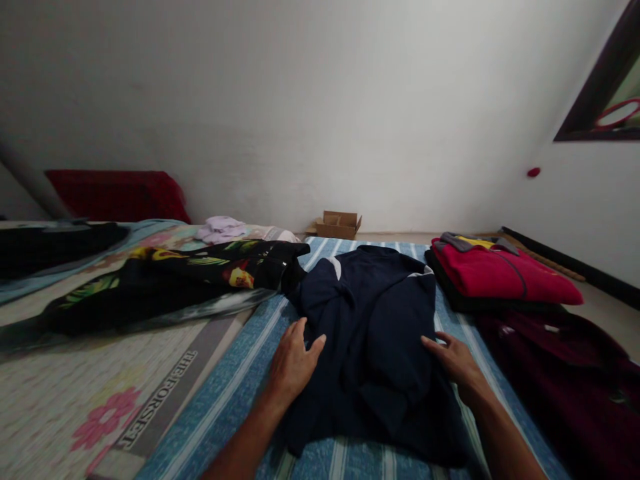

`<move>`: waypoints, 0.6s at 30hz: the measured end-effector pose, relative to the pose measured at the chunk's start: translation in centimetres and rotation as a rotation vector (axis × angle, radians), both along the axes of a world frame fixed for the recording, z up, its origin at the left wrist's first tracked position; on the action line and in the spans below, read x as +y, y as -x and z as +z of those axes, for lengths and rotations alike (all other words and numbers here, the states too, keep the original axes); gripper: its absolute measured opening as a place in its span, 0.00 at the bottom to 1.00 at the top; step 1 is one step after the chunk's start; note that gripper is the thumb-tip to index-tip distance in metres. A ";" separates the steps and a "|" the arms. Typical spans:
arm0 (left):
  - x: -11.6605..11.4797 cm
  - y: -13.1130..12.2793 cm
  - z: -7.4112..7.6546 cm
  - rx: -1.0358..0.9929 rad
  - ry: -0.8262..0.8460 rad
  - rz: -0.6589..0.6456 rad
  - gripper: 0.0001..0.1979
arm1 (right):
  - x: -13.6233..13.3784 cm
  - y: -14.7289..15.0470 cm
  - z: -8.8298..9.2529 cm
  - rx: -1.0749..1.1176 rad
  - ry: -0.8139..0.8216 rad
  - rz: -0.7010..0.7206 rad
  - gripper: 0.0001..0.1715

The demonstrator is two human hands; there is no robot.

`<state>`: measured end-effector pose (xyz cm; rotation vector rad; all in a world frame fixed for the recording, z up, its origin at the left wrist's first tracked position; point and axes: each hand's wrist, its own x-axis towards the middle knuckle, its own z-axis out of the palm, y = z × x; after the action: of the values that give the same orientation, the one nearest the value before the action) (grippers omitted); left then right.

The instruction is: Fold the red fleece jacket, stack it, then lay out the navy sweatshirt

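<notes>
A navy blue long-sleeved top (370,333) with white shoulder patches lies spread on a blue striped sheet (225,393), its collar toward the wall. At the left edge of the top is my left hand (295,357), thumb and fingers apart. My right hand (455,360) is over the opposite edge, its fingers stretched out. Neither hand grips the cloth; whether the fingertips touch it I cannot tell. The sleeves appear folded in over the body of the top.
Left of the top lie black flower-printed clothes (200,273) and a pale lilac cloth (221,229). To the right are a folded red garment (505,270) on a black one and a maroon garment (560,373). A cardboard box (337,225) stands by the wall.
</notes>
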<state>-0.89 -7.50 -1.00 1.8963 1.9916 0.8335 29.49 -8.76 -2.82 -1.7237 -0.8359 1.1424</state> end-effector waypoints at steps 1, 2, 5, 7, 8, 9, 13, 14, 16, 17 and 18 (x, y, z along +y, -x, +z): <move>-0.6 0.0 0.0 -0.058 0.064 -0.002 0.31 | -0.5 0.1 -0.1 0.020 -0.014 0.013 0.42; -1.2 0.1 -0.1 -0.111 0.125 -0.002 0.33 | -1.0 0.2 -0.1 0.048 -0.029 0.029 0.42; -2.1 0.2 -0.3 -0.219 0.221 0.015 0.33 | -2.4 0.5 0.1 0.158 -0.033 0.074 0.43; -2.3 0.3 -0.6 -0.278 0.228 0.019 0.30 | -3.3 0.8 0.3 0.224 -0.025 0.078 0.45; -2.3 0.3 -0.8 -0.318 0.238 0.014 0.26 | -3.7 0.9 0.4 0.248 -0.026 0.074 0.45; -2.4 0.3 -0.9 -0.368 0.253 0.006 0.23 | -4.0 1.0 0.4 0.272 -0.030 0.071 0.46; -2.2 0.1 -0.3 -0.656 0.346 -0.041 0.10 | -4.6 1.2 -0.2 0.440 -0.071 0.084 0.47; -2.1 0.2 0.2 -0.749 0.372 -0.057 0.09 | -4.7 1.3 -0.4 0.481 -0.089 0.087 0.46; -1.7 0.7 1.5 -0.939 0.403 -0.082 0.10 | -4.8 1.4 -0.5 0.539 -0.144 0.116 0.42; -1.4 1.2 2.2 -1.023 0.394 -0.075 0.11 | -5.0 1.5 -0.5 0.565 -0.179 0.141 0.39; -1.2 1.7 2.8 -1.086 0.361 -0.046 0.13 | -5.3 1.6 -0.5 0.590 -0.215 0.170 0.36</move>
<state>-2.60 -8.69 1.81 0.9201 1.2681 1.0678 27.85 -14.02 -3.29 -1.0651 -0.7058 1.5114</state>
